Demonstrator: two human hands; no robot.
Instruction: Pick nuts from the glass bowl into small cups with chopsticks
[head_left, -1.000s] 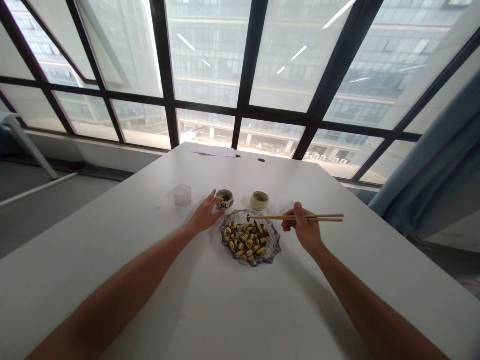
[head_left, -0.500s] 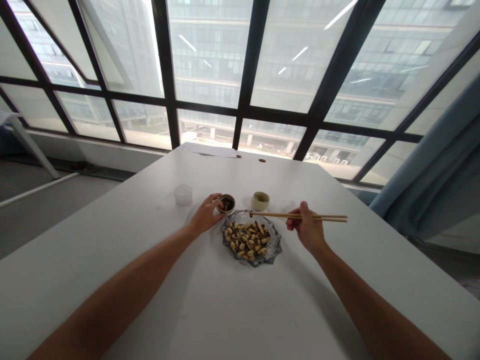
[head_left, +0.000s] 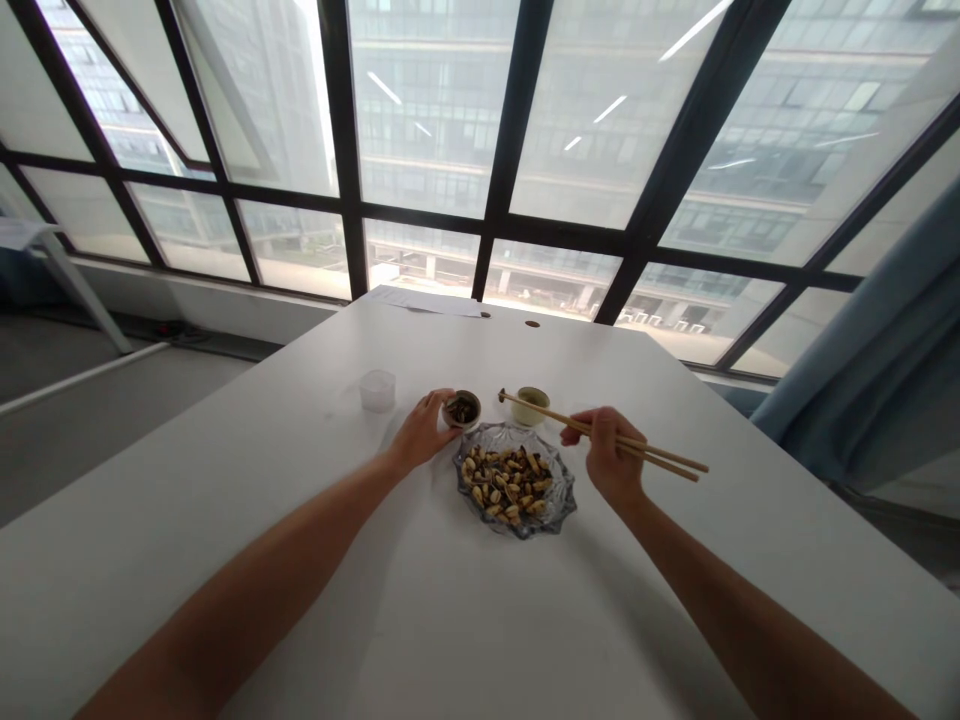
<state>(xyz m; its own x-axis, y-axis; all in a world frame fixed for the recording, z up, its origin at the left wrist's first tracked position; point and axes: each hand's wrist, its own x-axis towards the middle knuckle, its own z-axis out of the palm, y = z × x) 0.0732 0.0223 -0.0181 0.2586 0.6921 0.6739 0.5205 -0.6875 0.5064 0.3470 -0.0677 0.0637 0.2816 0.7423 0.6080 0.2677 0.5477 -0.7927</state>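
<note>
My left hand [head_left: 424,432] is wrapped round the side of a small brown cup [head_left: 461,408] with dark bits in it. Wooden chopsticks [head_left: 637,447] are gripped in my right hand [head_left: 611,450]. Their tips point left, with a small dark piece [head_left: 502,395] between them, in front of or above a pale green cup [head_left: 531,404]. Below both cups stands a scalloped glass bowl [head_left: 564,500] that holds a mix of pale nuts and dark seeds [head_left: 506,482].
A clear plastic container [head_left: 377,390] stands left of my left hand. Papers [head_left: 431,301] lie at the far edge of the white table [head_left: 420,630], near two dark round spots. Windows rise behind, and a blue curtain [head_left: 870,330] hangs at the right.
The chopstick tips have risen from the glass bowl's back rim to beside the pale green cup, and the chopsticks are now more tilted. The whole view has shifted slightly.
</note>
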